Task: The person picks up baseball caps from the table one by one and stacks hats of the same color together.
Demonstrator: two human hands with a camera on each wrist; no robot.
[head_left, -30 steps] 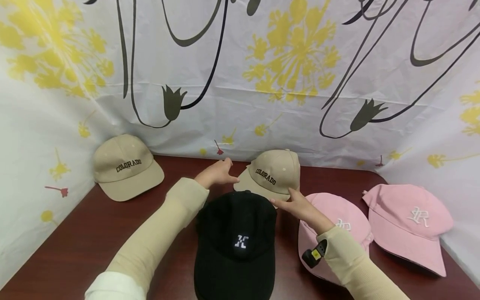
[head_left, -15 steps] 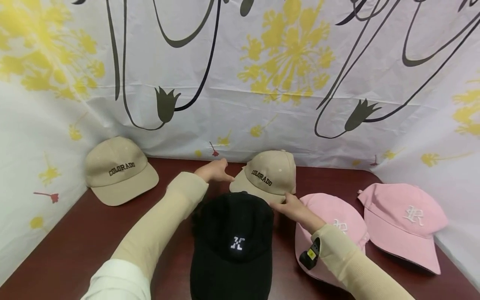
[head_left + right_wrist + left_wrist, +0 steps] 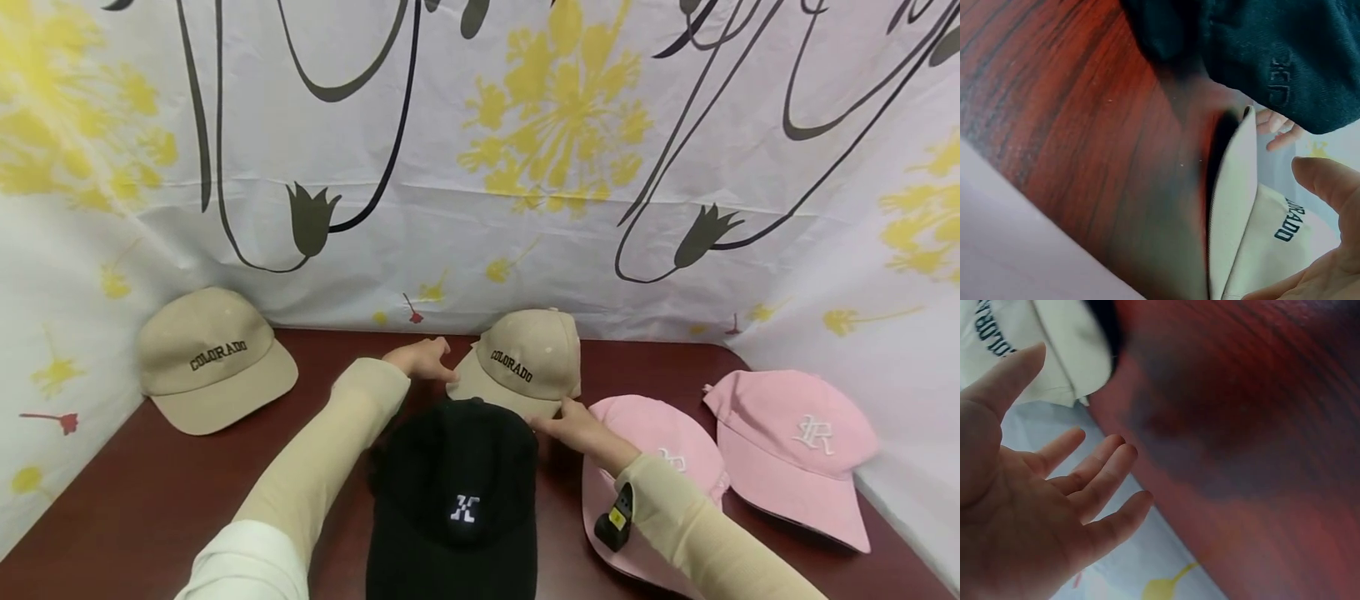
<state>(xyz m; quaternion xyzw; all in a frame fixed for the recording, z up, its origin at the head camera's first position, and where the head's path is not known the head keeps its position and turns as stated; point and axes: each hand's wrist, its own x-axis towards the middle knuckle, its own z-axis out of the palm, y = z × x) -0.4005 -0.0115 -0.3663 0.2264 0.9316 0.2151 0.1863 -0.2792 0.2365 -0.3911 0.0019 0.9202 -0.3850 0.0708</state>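
A beige cap (image 3: 528, 350) lettered COLORADO sits at the back middle of the table, its brim turned toward the front left. My left hand (image 3: 420, 360) is beside the brim's left end; in the left wrist view its fingers (image 3: 1100, 481) are spread and loosely bent, with nothing in them. On the cap's other side is my right hand (image 3: 581, 427), close to the brim's right end. The right wrist view has its thumb (image 3: 1329, 178) standing apart from the cap; whether a finger touches the cap, I cannot tell. A black cap (image 3: 461, 467) lies in front, between my forearms.
Another beige COLORADO cap (image 3: 217, 354) sits at the back left. Two pink caps stand at the right: one (image 3: 645, 425) partly under my right forearm, the other (image 3: 798, 450) further right. A patterned white cloth (image 3: 420, 208) hangs behind the dark red table (image 3: 150, 492).
The head view has turned slightly, so the caps and table appear further left and lower. Both hands stay beside the middle beige cap, with little visible movement relative to it.
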